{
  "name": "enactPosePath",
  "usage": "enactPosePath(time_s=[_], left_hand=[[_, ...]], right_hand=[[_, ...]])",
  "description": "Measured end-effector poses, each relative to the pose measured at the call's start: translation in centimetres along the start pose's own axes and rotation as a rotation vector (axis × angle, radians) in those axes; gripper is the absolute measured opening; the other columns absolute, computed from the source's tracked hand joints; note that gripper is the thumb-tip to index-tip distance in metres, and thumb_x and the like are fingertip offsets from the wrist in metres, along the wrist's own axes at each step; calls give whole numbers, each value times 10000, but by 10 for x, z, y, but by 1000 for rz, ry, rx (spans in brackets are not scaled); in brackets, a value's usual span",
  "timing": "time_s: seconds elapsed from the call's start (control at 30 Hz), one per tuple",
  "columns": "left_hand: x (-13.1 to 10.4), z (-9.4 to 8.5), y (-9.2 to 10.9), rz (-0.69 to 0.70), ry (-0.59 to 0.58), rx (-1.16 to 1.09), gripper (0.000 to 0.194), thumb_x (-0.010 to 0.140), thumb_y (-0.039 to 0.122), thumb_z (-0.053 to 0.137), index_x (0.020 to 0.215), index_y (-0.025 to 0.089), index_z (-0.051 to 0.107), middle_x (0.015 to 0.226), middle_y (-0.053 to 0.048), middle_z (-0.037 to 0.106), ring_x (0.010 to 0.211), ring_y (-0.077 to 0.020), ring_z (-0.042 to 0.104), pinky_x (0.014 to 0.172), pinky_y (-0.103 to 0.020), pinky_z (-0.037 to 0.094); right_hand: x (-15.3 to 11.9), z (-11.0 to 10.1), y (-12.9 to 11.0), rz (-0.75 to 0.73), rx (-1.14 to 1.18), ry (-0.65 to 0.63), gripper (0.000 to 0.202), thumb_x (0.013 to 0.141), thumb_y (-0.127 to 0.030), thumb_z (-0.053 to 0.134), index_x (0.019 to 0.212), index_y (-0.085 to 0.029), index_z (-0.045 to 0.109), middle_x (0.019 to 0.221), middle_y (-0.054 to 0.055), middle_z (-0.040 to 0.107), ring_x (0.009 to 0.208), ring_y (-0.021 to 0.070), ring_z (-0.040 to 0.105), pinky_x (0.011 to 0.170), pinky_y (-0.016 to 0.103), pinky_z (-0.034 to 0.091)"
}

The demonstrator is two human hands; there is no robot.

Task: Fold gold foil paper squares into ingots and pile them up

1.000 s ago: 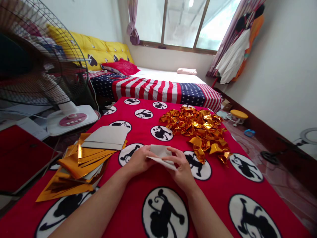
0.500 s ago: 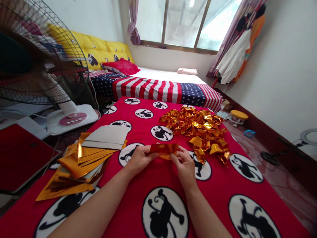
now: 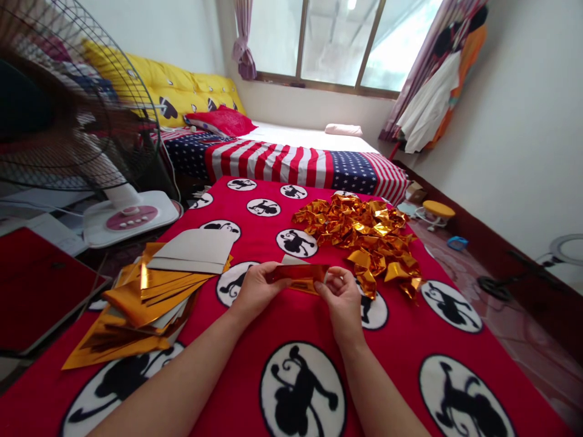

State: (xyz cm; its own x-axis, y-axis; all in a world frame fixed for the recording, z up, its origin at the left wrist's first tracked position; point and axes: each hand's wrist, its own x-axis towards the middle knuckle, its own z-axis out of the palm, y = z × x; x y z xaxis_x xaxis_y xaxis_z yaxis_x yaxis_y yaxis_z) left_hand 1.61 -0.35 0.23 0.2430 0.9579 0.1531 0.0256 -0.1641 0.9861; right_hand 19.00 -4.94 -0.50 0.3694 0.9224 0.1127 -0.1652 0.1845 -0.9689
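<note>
A shiny orange-gold foil sheet [image 3: 298,274], partly folded, is held out between both hands above the red cloth with monkey prints [image 3: 246,370]. My left hand [image 3: 257,291] pinches its left end, thumb in front. At the right end my right hand [image 3: 340,297] pinches it, with fingers curled. A pale edge shows just behind the foil. To the left lies a loose stack of gold foil sheets [image 3: 136,309] with whitish sheets [image 3: 194,249] on top. Behind my right hand is a heap of folded gold foil pieces [image 3: 364,227].
A fan [image 3: 127,215] stands at the left beside a dark red board [image 3: 40,291]. Beyond the cloth is a bed [image 3: 291,161] with a striped and starred cover. A yellow stool [image 3: 438,209] and a stand base [image 3: 495,287] are on the floor at right.
The foil between my hands looks more opened out, and a pale edge shows behind it. Both hands remain nearly in place; the whole view has shifted slightly.
</note>
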Motion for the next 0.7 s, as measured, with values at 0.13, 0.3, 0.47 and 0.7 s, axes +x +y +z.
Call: enactPosePath(time_s=[0.13,0.3,0.47,0.7], left_hand=[[0,2,-1,40,5,-107,361,676,190,746,1016,153,629,926,-52,728,854,-189,684,764,-264,528],[1,0,-1,-41,-68,-210,571,737,342,726,1245,158,540,1051,-92,717,936,-226,686,822,-326,543],[0,-4,-1,-113,-110,-127,398,772,445,680,995,119,730,912,-82,751,888,-250,683,788,-325,536],[-2,-3,0,-74,-81,-53,366,713,373,742,990,134,755,878,-76,759,824,-238,682,756,-303,527]], right_hand=[[0,3,-2,20,-67,-76,294,749,-417,714,881,-197,569,792,11,656,711,161,625,666,274,507],[-3,2,-1,-2,-111,-124,259,773,-411,692,700,-187,584,685,-8,621,646,140,552,611,246,447],[-3,1,0,18,-104,-134,228,760,-387,707,720,-185,610,710,-4,630,663,143,554,630,246,444],[-3,1,-3,-25,-166,-46,307,792,-424,675,637,-185,559,592,-43,527,556,102,452,525,213,368]])
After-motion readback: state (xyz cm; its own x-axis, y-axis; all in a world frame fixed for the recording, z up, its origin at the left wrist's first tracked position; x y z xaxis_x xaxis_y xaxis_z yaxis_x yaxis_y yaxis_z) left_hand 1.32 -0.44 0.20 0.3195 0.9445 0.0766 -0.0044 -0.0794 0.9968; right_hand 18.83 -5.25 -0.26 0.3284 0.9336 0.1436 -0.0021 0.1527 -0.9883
